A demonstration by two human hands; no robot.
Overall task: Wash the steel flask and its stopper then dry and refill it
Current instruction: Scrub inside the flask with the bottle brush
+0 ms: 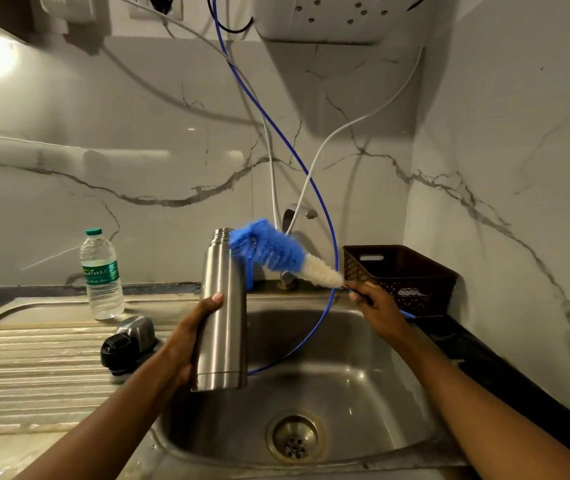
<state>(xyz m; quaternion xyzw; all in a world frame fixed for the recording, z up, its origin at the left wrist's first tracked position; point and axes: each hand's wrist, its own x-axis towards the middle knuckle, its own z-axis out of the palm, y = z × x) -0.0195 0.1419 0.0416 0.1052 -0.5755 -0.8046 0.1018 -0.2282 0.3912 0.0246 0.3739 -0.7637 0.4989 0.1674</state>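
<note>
My left hand (190, 337) grips the steel flask (223, 313) upright above the left side of the sink (328, 368), its mouth open at the top. My right hand (375, 308) pinches the thin handle of a bottle brush (276, 252) with blue and white bristles. The brush's blue tip lies just beside the flask's mouth, outside it. On the draining board to the left lie the black stopper (117, 349) and the steel cap (140, 330), touching each other.
A plastic water bottle (101, 275) stands at the back of the draining board (34, 362). A dark woven basket (401, 275) sits on the counter right of the sink. A tap (292, 216), a blue hose (311, 188) and white tubes hang behind the flask.
</note>
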